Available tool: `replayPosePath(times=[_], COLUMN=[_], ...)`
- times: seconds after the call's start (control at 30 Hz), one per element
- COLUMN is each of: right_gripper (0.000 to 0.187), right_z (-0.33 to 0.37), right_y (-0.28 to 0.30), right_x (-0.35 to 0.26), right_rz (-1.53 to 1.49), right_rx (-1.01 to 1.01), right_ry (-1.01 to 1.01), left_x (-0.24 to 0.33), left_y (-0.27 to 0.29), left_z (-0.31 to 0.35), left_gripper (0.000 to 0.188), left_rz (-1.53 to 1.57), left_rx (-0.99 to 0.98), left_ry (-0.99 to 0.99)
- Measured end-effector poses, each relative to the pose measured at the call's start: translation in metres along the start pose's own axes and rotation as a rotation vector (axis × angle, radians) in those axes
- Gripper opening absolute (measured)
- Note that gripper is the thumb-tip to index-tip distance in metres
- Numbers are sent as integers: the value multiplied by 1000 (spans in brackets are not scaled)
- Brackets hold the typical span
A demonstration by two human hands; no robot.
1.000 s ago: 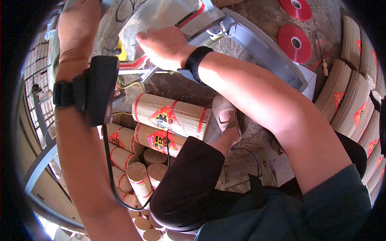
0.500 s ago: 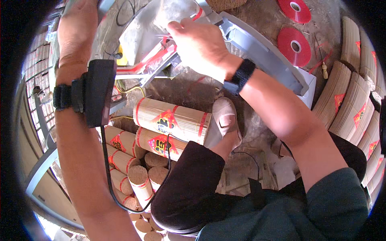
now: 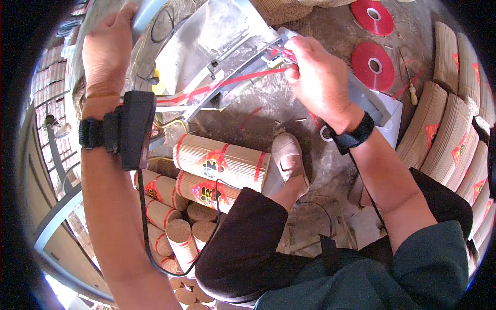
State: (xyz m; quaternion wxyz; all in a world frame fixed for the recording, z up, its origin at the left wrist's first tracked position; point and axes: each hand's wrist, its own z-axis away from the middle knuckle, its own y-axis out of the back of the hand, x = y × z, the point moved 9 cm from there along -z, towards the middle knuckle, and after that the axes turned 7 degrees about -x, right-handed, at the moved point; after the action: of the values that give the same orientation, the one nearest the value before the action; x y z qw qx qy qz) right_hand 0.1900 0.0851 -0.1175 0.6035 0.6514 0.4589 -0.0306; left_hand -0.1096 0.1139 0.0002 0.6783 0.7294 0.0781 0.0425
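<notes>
At far centre, a red strip (image 3: pixel 248 77) is pinched by the right hand (image 3: pixel 320 76), seemingly not yet wrapped; nearer, stick bundles (image 3: pixel 240 161) are already banded. Far left, the left hand's (image 3: pixel 107 56) grip cannot be told.

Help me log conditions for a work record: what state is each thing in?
Flat red strip: nearly straight, not coiled
Bare right hand: closed on the strip
Bare left hand: at the straight pale blue bar, grip unclear
Two round red tape rolls: wound, lying flat, apart
Long, pale, red-banded stick bundle beside the beige shoe: tied, lying on its side
Beige shoe: worn on a foot
</notes>
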Motion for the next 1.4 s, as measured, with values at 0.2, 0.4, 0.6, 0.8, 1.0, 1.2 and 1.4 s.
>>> replayPosePath(times=[0.2, 0.4, 0.6, 0.8, 1.0, 1.2, 1.4], right_gripper=[29, 24, 24, 29, 34, 42, 36], right_z=[8, 12, 19, 29, 28, 12, 20], right_y=[23, 54, 88, 116, 165, 240, 324], right_x=[33, 64, 113, 154, 195, 211, 251], right_rz=[91, 117, 174, 319, 422, 613, 719], right_rx=[43, 55, 110, 105, 62, 15, 3], right_ry=[-107, -177, -325, -440, -501, -548, -554], left_x=[6, 21, 28, 37, 45, 53, 65], left_y=[-2, 7, 7, 9, 7, 3, 6], left_z=[4, 13, 26, 35, 51, 66, 71], left_gripper=[28, 36, 42, 42, 43, 41, 39], left_rz=[-150, 44, 93, 96, 157, 220, 213], left_rx=[-5, 15, 17, 109, 56, 34, 47], left_ry=[-42, 274, 295, 197, 356, 427, 440])
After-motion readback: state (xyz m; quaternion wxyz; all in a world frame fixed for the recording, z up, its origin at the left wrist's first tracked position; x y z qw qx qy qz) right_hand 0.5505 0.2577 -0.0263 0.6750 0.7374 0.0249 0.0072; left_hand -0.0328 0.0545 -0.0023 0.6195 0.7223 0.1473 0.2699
